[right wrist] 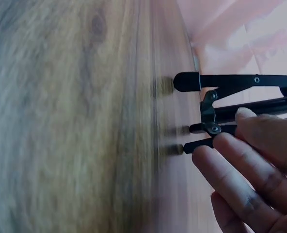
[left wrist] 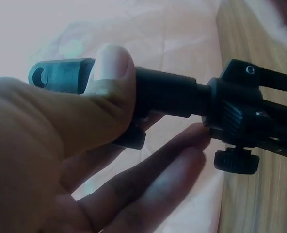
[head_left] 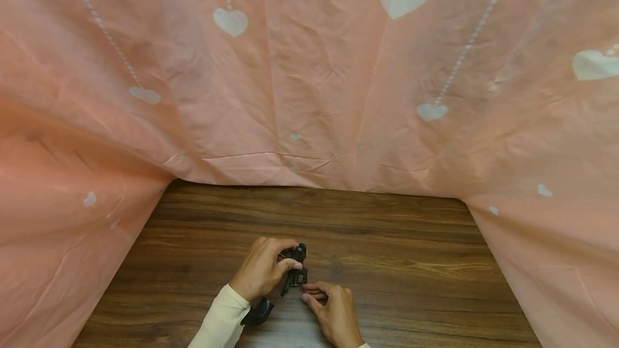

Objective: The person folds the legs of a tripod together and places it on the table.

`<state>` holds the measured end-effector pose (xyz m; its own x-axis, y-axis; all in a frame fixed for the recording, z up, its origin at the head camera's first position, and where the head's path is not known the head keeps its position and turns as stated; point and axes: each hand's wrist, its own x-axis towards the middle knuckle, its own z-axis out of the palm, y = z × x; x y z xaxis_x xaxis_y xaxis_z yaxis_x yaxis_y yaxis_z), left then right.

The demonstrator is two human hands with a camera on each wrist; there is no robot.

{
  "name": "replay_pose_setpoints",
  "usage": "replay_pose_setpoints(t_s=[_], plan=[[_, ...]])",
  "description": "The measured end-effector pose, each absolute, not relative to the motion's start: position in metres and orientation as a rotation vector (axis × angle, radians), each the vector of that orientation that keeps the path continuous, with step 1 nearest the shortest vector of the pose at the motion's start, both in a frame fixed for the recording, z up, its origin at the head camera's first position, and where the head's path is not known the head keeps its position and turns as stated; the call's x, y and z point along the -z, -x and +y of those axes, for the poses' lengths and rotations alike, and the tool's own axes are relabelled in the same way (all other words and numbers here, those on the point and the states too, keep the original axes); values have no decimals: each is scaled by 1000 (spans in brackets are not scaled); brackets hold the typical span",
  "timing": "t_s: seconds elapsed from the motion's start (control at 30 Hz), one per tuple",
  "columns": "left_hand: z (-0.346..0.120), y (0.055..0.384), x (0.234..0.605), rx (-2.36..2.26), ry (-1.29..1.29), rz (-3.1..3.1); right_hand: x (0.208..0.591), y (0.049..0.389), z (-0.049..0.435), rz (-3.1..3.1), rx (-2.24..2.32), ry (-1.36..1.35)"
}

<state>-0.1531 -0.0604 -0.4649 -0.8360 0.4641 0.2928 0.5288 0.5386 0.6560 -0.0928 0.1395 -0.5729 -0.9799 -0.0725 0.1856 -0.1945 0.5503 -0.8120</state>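
A small black tripod (head_left: 301, 278) stands on the wooden table with its legs partly spread. In the left wrist view its black head (left wrist: 66, 75), neck and a round knob (left wrist: 236, 161) show. My left hand (head_left: 261, 267) grips the upper part, its thumb laid across the head. My right hand (head_left: 335, 307) is low beside the legs, pinching a leg (right wrist: 197, 145) between thumb and fingers in the right wrist view. Another leg (right wrist: 187, 81) and the metal brace (right wrist: 209, 112) show there too. The fingers hide part of the held leg.
The brown wood-grain table (head_left: 387, 240) lies under both hands. A pink curtain (head_left: 314, 95) with white hearts hangs around its back and sides. A black curved object (head_left: 258, 313) sits next to the left cuff.
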Motion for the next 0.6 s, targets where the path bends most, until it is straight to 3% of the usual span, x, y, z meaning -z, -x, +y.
replay_pose_setpoints(t_s=[0.23, 0.6], plan=[[-61, 154, 462, 1185, 847, -2721, 575, 96, 135, -2573, -1353, -38], [-61, 154, 471, 1209, 873, -2628, 581, 103, 131, -2617, -1260, -52]])
